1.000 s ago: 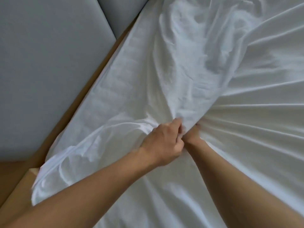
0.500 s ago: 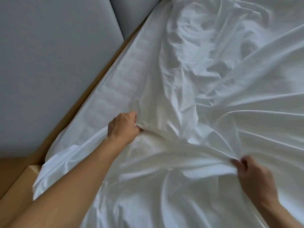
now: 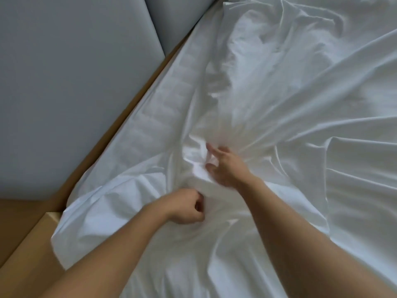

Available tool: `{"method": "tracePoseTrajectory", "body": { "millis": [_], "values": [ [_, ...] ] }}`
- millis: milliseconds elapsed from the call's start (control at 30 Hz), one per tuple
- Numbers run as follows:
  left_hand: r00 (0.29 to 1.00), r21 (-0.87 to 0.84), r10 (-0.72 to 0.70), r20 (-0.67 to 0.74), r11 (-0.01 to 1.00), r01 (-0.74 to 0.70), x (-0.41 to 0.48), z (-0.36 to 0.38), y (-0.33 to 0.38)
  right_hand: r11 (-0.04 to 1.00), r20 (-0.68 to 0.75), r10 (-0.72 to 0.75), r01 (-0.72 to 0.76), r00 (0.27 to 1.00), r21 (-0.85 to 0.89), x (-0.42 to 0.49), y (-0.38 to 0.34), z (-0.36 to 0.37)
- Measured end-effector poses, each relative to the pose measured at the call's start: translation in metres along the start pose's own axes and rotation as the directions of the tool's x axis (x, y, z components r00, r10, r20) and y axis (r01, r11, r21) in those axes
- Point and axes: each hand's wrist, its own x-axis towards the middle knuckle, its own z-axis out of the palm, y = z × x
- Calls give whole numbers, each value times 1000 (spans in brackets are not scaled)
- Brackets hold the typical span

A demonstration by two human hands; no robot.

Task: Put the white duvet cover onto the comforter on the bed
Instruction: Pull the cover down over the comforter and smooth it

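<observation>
Duvet cover point(image 3: 290, 117), white, is spread in loose heaps over the bed point(image 3: 120, 134) on the side away from the grey padded panel point(image 3: 75, 82), and is gathered into a knot of radiating creases near the panel's lower end. The cloth is thin, smooth and faintly glossy, and it is creased sharply wherever it is pulled. Along the edge nearest the panel a ribbed, quilted strip is seen, probably the comforter point(image 3: 165, 100), though blur leaves that unsure. The left hand point(image 3: 187, 206) is closed in a fist on a fold of the cover. The right hand point(image 3: 227, 168) is held with fingers point(image 3: 211, 148) spread and nearly straight against the bunched cloth, gripping nothing. The task is judged about midway, with corners yet to be seated and the surface yet to be smoothed.
</observation>
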Motion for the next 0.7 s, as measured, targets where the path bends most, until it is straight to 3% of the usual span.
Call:
{"method": "tracePoseTrajectory", "body": {
  "millis": [33,67,100,133,167,200,267,300,333,367,400,467,533,633,667,700],
  "values": [
    [998,-155,43,-36,987,-48,4,-18,-6,997,53,37,-33,998,-74,12,-2,11],
    [982,-273,44,-182,958,-93,13,-38,-13,987,77,82,-70,994,-144,20,-2,21],
    [925,-358,-19,-379,925,-128,24,-60,-21,975,79,128,-111,989,-191,25,-3,28],
    [826,-399,-117,-552,907,-138,37,-82,-29,967,79,160,-140,984,-212,29,-4,32],
    [733,-416,-217,-644,904,-98,51,-102,-36,966,92,180,-158,979,-204,34,-5,32],
    [688,-449,-313,-655,893,-22,67,-119,-43,973,108,185,-167,977,-162,39,-6,29],
    [758,-632,-463,-461,770,86,97,-140,-53,986,-3,164,-164,987,10,54,-8,16],
    [818,-742,-472,-328,665,86,110,-145,-55,980,-176,172,-150,969,132,63,-9,8],
    [866,-808,-437,-243,586,69,122,-145,-58,960,-375,218,-129,901,248,72,-10,0],
    [893,-820,-392,-222,570,46,133,-144,-60,938,-522,273,-104,808,330,80,-13,-8],
    [906,-800,-349,-241,600,18,144,-144,-62,922,-580,310,-90,753,376,89,-14,-14],
    [896,-741,-298,-328,670,-49,166,-145,-61,906,-477,346,-157,808,392,109,-15,-20],
    [804,-661,-321,-501,741,-116,178,-156,-59,930,-314,325,-242,892,277,128,-14,-19],
    [449,-448,-292,-845,845,-293,159,-192,-59,967,-287,238,-199,928,157,143,-16,-17],
    [379,-404,-248,-892,813,-419,147,-202,-59,971,-286,226,-191,931,146,146,-15,-18],
    [384,-389,-189,-904,737,-552,137,-210,-58,974,-271,211,-179,939,140,147,-13,-20]
  ]
}}
